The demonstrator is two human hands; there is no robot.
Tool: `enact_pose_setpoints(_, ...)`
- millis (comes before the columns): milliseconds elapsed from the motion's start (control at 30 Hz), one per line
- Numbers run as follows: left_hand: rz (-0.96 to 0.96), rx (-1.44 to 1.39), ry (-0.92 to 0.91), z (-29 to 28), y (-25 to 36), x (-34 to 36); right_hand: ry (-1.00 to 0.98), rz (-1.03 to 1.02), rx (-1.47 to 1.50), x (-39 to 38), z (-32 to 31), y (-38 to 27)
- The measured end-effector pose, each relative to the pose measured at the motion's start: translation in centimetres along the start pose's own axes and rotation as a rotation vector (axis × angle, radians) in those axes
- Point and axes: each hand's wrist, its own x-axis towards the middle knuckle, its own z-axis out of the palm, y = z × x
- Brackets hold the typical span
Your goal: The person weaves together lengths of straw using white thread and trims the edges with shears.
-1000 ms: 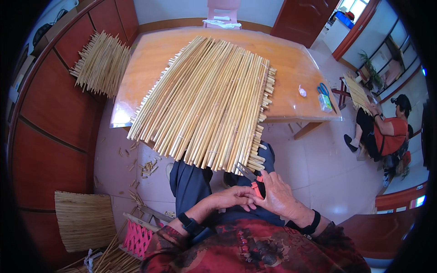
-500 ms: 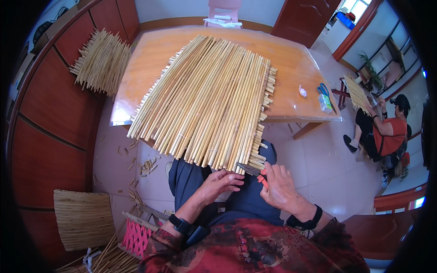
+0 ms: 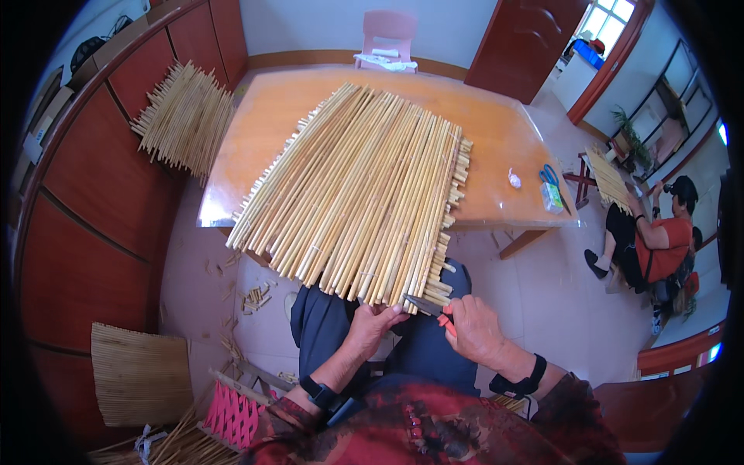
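We count one large mat of reed stalks [image 3: 360,194], tied side by side and lying on the orange table [image 3: 496,147]. Its near edge overhangs the table and reaches above our lap. We count two hands at that edge.

The left hand [image 3: 372,325] is partly closed, its fingertips pressed against the cut ends of the stalks at the mat's near edge. The right hand [image 3: 474,333] is closed around one cutting tool with a red handle [image 3: 434,310]. The tool's dark blade points left and touches the stalk ends near the mat's lower right corner. The mat therefore lies directly ahead of and above both hands, touching the left hand and the tool's blade.

Each wrist carries one dark band, two in total.

On the table's right part we count one pair of blue scissors [image 3: 549,174] and one small white object [image 3: 514,179], well apart from the mat.

On the floor to the left we count one loose pile of stalks [image 3: 182,120] against the cabinets, one smaller finished mat [image 3: 139,376], one pink basket [image 3: 232,415] and scattered offcuts [image 3: 252,294].

One other person in an orange shirt [image 3: 659,240] sits at the far right. One pink chair [image 3: 387,39] stands behind the table.
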Motion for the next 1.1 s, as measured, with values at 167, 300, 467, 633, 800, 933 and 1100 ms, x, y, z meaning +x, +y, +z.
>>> enact_pose_setpoints(167, -0.007, 0.005, -0.025, 0.9, 0.2, 0.1, 0.029, 0.028, 0.018, -0.4, 0.1, 0.0)
enact_pose_setpoints(300, 0.018, -0.035, 0.017, 1.4, 0.0, 0.1, 0.015, 0.041, 0.007, -0.5, 0.0, 0.0)
enact_pose_setpoints(467, 0.076, -0.041, 0.064, 1.7, -0.5, 0.4, 0.044, 0.004, 0.053, -0.4, 0.1, 0.4)
enact_pose_setpoints(633, 0.062, -0.026, 0.065, 1.8, 0.1, 0.7, 0.064, 0.026, 0.104, -0.3, 0.6, 0.8)
enact_pose_setpoints(800, 0.073, -0.010, 0.078, 1.7, 0.0, 0.8, 0.075, 0.043, 0.097, -0.4, 0.4, 0.5)
enact_pose_setpoints(933, 0.086, 0.006, 0.120, 1.5, -0.5, 0.9, 0.051, 0.077, 0.136, 0.4, -0.8, 0.3)
enact_pose_setpoints(1100, 0.037, 0.100, 0.159, 1.0, -1.1, 1.4, 0.027, 0.062, 0.161, 0.6, -1.5, 1.6)
